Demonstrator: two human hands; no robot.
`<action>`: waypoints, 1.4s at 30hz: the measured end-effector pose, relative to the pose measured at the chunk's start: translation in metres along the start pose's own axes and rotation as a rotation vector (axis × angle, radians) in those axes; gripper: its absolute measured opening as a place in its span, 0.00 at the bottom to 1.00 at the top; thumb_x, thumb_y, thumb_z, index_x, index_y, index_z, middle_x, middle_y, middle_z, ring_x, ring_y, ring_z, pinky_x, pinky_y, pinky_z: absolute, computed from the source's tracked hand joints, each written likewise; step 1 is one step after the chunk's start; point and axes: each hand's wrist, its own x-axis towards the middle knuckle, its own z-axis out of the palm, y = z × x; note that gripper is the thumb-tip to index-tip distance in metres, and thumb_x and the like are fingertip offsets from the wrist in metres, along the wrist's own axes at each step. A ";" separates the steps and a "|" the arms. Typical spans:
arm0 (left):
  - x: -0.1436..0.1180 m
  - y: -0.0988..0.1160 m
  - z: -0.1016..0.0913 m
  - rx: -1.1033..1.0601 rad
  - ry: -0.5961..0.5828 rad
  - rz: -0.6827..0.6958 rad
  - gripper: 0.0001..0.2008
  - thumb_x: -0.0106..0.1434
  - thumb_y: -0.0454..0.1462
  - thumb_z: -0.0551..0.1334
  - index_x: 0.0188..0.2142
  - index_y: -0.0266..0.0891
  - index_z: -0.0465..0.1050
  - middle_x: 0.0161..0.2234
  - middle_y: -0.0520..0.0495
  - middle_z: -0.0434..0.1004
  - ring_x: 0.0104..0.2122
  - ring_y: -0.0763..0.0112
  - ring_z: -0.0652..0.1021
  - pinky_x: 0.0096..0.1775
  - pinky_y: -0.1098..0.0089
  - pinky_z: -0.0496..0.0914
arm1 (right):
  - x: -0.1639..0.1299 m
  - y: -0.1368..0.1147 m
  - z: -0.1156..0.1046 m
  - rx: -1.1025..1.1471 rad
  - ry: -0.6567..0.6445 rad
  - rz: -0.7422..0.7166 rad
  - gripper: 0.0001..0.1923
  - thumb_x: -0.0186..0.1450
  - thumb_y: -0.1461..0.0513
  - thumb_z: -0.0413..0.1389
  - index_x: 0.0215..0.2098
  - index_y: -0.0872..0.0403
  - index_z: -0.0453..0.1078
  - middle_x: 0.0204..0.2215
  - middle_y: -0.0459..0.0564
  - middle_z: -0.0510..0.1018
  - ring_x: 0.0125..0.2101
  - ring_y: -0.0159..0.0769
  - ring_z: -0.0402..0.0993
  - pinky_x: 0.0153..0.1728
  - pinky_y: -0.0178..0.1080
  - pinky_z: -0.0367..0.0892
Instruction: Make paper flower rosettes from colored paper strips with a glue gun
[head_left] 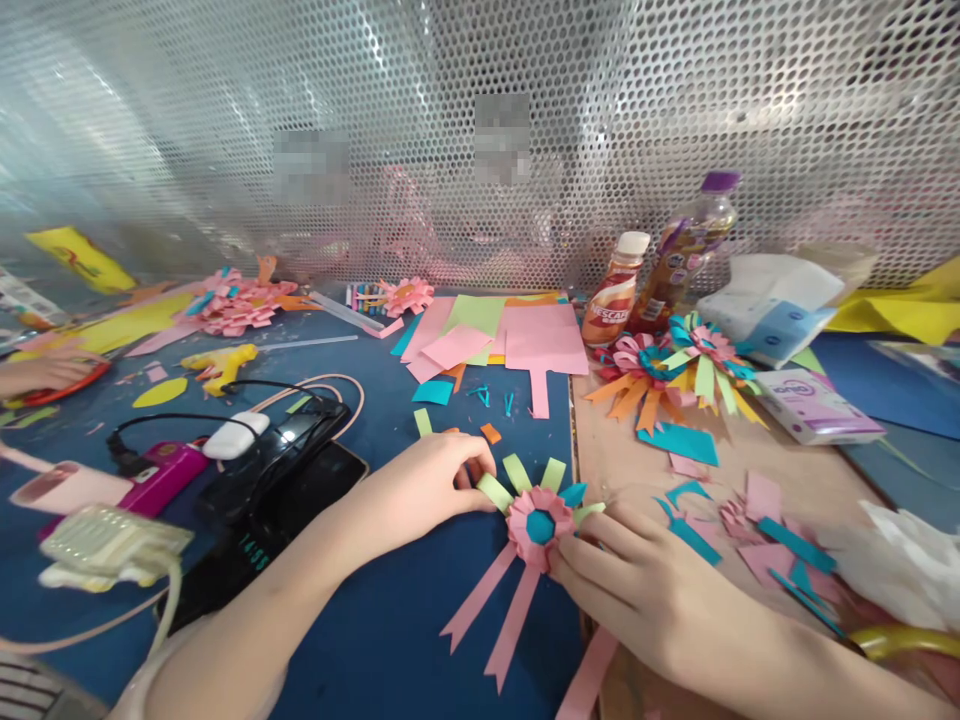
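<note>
A pink pleated paper rosette (517, 525) with a teal round centre lies on the blue tabletop, two notched pink ribbon tails spreading below it. Pale green paper loops (553, 473) and a teal paper piece (574, 495) stick out around its upper edge. My left hand (439, 475) is closed, thumb and fingertips pinching the green loop at the rosette's left. At the right edge, the fingers of my right hand (637, 580) are bent and pressed on the rosette beside another green loop. My right fingers partly hide that side.
Finished paper flowers (679, 360) sit at the right near a Nescafé bottle (611, 295). Teal and pink scraps lie near yellow-handled scissors (900, 640). On the left are a black phone (262, 530), cables and a yellow glue gun (219, 365). Another person's hand (52, 375) shows far left.
</note>
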 end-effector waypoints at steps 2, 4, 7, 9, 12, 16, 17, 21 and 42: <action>-0.001 0.000 -0.003 0.014 -0.016 -0.015 0.09 0.55 0.41 0.63 0.35 0.41 0.71 0.30 0.52 0.73 0.29 0.71 0.73 0.30 0.74 0.63 | 0.001 0.000 -0.001 -0.009 -0.003 -0.011 0.17 0.67 0.69 0.41 0.32 0.56 0.71 0.29 0.50 0.74 0.29 0.35 0.63 0.31 0.40 0.56; -0.002 0.000 -0.006 0.014 -0.030 -0.017 0.09 0.54 0.41 0.64 0.35 0.41 0.71 0.30 0.52 0.73 0.29 0.71 0.73 0.30 0.74 0.63 | 0.002 0.001 -0.002 -0.016 -0.002 -0.023 0.17 0.67 0.69 0.41 0.32 0.56 0.71 0.30 0.49 0.74 0.29 0.35 0.63 0.31 0.41 0.56; -0.004 0.000 -0.009 0.002 -0.057 -0.009 0.10 0.54 0.42 0.64 0.34 0.41 0.71 0.30 0.52 0.73 0.30 0.70 0.74 0.29 0.74 0.63 | 0.003 0.003 -0.002 -0.038 -0.006 -0.042 0.15 0.67 0.69 0.43 0.33 0.56 0.71 0.32 0.49 0.74 0.30 0.35 0.63 0.30 0.40 0.56; -0.006 0.001 -0.011 0.000 -0.074 -0.019 0.10 0.54 0.43 0.64 0.34 0.41 0.71 0.30 0.52 0.73 0.30 0.70 0.74 0.29 0.74 0.63 | 0.004 0.004 -0.001 -0.046 -0.023 -0.054 0.14 0.67 0.68 0.44 0.32 0.56 0.71 0.33 0.49 0.74 0.30 0.35 0.64 0.30 0.40 0.56; -0.008 0.001 -0.015 0.017 -0.079 -0.042 0.11 0.53 0.45 0.64 0.32 0.42 0.71 0.29 0.53 0.72 0.30 0.70 0.74 0.30 0.74 0.63 | 0.005 0.005 0.000 -0.054 -0.034 -0.066 0.13 0.67 0.67 0.46 0.31 0.56 0.71 0.32 0.50 0.74 0.31 0.35 0.65 0.30 0.40 0.57; -0.009 0.001 -0.019 0.047 -0.075 -0.046 0.11 0.54 0.46 0.64 0.30 0.42 0.70 0.28 0.53 0.72 0.29 0.70 0.74 0.30 0.74 0.63 | 0.006 0.006 0.002 -0.076 -0.021 -0.073 0.12 0.67 0.67 0.46 0.32 0.56 0.71 0.34 0.50 0.75 0.31 0.34 0.66 0.31 0.39 0.58; -0.009 0.001 -0.019 0.052 -0.074 -0.046 0.11 0.54 0.46 0.63 0.30 0.42 0.70 0.28 0.54 0.72 0.28 0.70 0.73 0.30 0.73 0.63 | 0.007 0.007 0.002 -0.075 -0.017 -0.075 0.12 0.67 0.67 0.47 0.32 0.56 0.71 0.35 0.50 0.75 0.31 0.34 0.66 0.32 0.39 0.58; -0.009 0.000 -0.021 0.050 -0.075 -0.053 0.11 0.54 0.46 0.63 0.31 0.42 0.71 0.28 0.53 0.73 0.29 0.69 0.74 0.30 0.73 0.63 | 0.010 0.008 0.004 -0.062 0.021 -0.075 0.11 0.67 0.69 0.48 0.33 0.56 0.71 0.34 0.50 0.75 0.33 0.34 0.68 0.33 0.39 0.60; 0.004 -0.009 -0.011 0.041 0.110 0.132 0.14 0.62 0.36 0.56 0.47 0.47 0.73 0.46 0.51 0.74 0.33 0.72 0.74 0.38 0.72 0.66 | 0.018 0.010 0.010 -0.062 0.040 -0.048 0.16 0.68 0.70 0.41 0.40 0.58 0.71 0.35 0.53 0.76 0.37 0.38 0.69 0.34 0.41 0.63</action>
